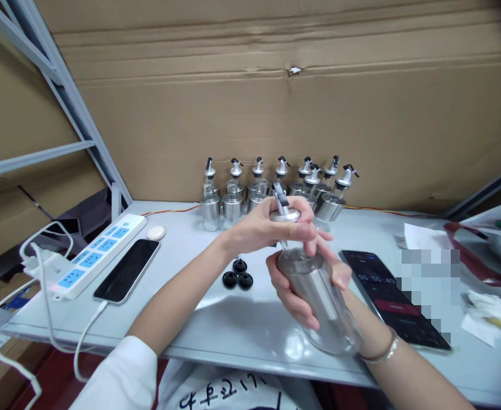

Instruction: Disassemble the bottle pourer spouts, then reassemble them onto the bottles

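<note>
A glass bottle with a metal sleeve (321, 299) is tilted over the table's front part, its base toward the lower right. My right hand (295, 290) is wrapped round its upper body. Above the bottle's neck, my left hand (271, 225) grips a silver pourer top with a black flip lever (283, 212); its lower end is at the bottle's mouth, partly hidden by fingers. Behind stand several similar bottles (210, 209), the rear ones fitted with pourer tops (346, 175). Several black round caps (239, 266) lie left of the held bottle.
A phone (127, 270), a white power strip (101, 256) with cables and a round white object (156, 233) are on the left. A large phone showing a timer (391, 296) lies right, near crumpled paper (492, 307). A cardboard wall (276, 114) rises behind.
</note>
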`<state>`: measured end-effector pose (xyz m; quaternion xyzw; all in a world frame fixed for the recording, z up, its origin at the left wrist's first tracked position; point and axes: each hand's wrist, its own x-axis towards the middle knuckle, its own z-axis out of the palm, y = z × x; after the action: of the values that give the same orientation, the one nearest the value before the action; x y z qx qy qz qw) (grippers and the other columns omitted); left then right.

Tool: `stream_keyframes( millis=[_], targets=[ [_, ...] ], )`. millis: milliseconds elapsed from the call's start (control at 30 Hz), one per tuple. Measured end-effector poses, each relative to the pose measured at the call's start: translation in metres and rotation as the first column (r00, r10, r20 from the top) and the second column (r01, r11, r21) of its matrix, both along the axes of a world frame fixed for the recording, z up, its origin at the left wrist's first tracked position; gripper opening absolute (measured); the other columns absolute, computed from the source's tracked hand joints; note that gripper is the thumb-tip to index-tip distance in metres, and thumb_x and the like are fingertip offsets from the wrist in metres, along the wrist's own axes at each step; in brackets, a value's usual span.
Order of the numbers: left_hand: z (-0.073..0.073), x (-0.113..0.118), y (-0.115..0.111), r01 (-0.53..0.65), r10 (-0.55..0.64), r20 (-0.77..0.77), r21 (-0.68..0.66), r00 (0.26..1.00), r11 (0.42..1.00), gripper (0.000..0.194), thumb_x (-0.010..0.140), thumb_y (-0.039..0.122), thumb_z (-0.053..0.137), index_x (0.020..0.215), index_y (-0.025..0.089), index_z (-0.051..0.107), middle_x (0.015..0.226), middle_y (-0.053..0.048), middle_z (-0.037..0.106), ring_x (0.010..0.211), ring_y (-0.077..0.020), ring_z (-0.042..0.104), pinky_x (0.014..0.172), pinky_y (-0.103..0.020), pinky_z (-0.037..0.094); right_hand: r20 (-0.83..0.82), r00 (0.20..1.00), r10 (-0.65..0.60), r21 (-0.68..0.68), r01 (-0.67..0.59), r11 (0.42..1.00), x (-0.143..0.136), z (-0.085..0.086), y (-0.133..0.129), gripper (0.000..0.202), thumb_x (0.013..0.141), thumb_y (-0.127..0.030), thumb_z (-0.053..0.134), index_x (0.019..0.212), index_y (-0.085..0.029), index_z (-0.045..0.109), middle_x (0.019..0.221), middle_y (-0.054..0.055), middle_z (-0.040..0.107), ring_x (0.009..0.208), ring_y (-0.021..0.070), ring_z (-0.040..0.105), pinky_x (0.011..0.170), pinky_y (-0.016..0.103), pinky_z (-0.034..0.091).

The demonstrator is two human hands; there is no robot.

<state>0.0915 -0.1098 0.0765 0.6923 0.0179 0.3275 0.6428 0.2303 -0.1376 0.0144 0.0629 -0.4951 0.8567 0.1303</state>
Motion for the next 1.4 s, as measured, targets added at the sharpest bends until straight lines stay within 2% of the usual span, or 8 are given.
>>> stream_keyframes(
  millis=[200,400,500,600,700,833,1000,1400],
  targets=[
    [-0.002,-0.017,0.016,0.1,-0.049,-0.287,0.166,0.957,0.981,0.055,0.047,0.066,0.076,0.059,0.022,0.046,0.055,-0.002,0.061,0.084,-0.0278,0.068,0.08,-0.044,0.054,0.253,0.963,0.089,-0.112,-0.063,0.992,0.004,0.0,0.0,0.051,0.046,-0.045,0.073,0.083,-0.016,0.052,0.058,0.001,0.063,0.047,0.0174,0.06,0.04,0.027,0.046],
    [0.003,-0.023,0.022,-0.302,0.321,-0.054,0.221,0.946,0.927,0.043,0.066,0.055,0.071,0.066,0.021,0.045,0.074,-0.002,0.065,0.085,-0.0227,0.068,0.075,-0.037,0.052,0.238,0.852,-0.467,-0.005,0.482,0.876,-0.011,0.007,-0.008,0.049,0.054,-0.043,0.063,0.094,-0.017,0.05,0.066,0.0,0.06,0.052,0.0152,0.06,0.049,0.027,0.046],
    [0.004,-0.022,0.028,-0.638,0.684,0.103,0.481,0.722,0.601,0.024,0.079,0.039,0.063,0.071,0.02,0.051,0.08,-0.002,0.065,0.081,-0.0167,0.065,0.075,-0.03,0.049,0.234,0.578,-0.782,0.16,0.77,0.618,-0.016,0.008,-0.004,0.043,0.063,-0.045,0.059,0.095,-0.019,0.047,0.073,0.003,0.059,0.059,0.0182,0.061,0.058,0.034,0.05],
    [0.006,-0.034,0.038,-0.714,0.867,0.2,0.663,0.456,0.223,0.014,0.082,0.029,0.06,0.073,0.019,0.055,0.078,-0.001,0.064,0.075,-0.0137,0.06,0.073,-0.026,0.044,0.135,0.138,-0.981,0.401,0.898,0.181,-0.014,0.002,0.012,0.046,0.067,-0.047,0.063,0.099,-0.022,0.041,0.084,0.004,0.059,0.069,0.0204,0.061,0.066,0.038,0.051],
    [0.008,-0.057,0.051,-0.703,0.944,0.134,0.7,0.302,0.125,0.015,0.078,0.031,0.063,0.076,0.019,0.054,0.069,0.002,0.06,0.066,-0.0129,0.056,0.065,-0.024,0.042,-0.108,-0.223,-0.969,0.576,0.78,-0.243,-0.004,-0.008,0.031,0.059,0.068,-0.048,0.064,0.112,-0.023,0.034,0.094,0.006,0.056,0.076,0.021,0.059,0.07,0.039,0.051],
    [0.008,-0.09,0.067,-0.73,0.969,0.087,0.674,0.229,0.112,0.012,0.078,0.025,0.06,0.082,0.019,0.051,0.079,0.0,0.059,0.071,-0.0134,0.055,0.068,-0.026,0.042,-0.332,-0.364,-0.87,0.633,0.598,-0.491,0.014,-0.021,0.052,0.057,0.077,-0.047,0.056,0.118,-0.021,0.028,0.108,0.011,0.05,0.085,0.0215,0.058,0.078,0.041,0.05],
    [0.011,-0.111,0.072,-0.744,0.991,0.055,0.666,0.125,0.057,0.02,0.074,0.021,0.063,0.086,0.019,0.047,0.085,-0.002,0.056,0.079,-0.0167,0.054,0.071,-0.029,0.043,-0.386,-0.385,-0.838,0.71,0.457,-0.536,0.033,-0.042,0.074,0.056,0.079,-0.044,0.052,0.122,-0.017,0.028,0.114,0.014,0.046,0.1,0.0248,0.054,0.091,0.048,0.043],
    [0.015,-0.114,0.064,-0.596,0.97,-0.156,0.767,0.189,0.239,0.025,0.065,0.009,0.055,0.081,0.021,0.04,0.07,0.003,0.045,0.064,-0.0129,0.045,0.059,-0.024,0.034,-0.42,-0.324,-0.848,0.762,0.381,-0.523,0.035,-0.065,0.086,0.053,0.08,-0.039,0.049,0.124,-0.015,0.033,0.119,0.016,0.04,0.117,0.0277,0.042,0.101,0.051,0.034]
  ],
)
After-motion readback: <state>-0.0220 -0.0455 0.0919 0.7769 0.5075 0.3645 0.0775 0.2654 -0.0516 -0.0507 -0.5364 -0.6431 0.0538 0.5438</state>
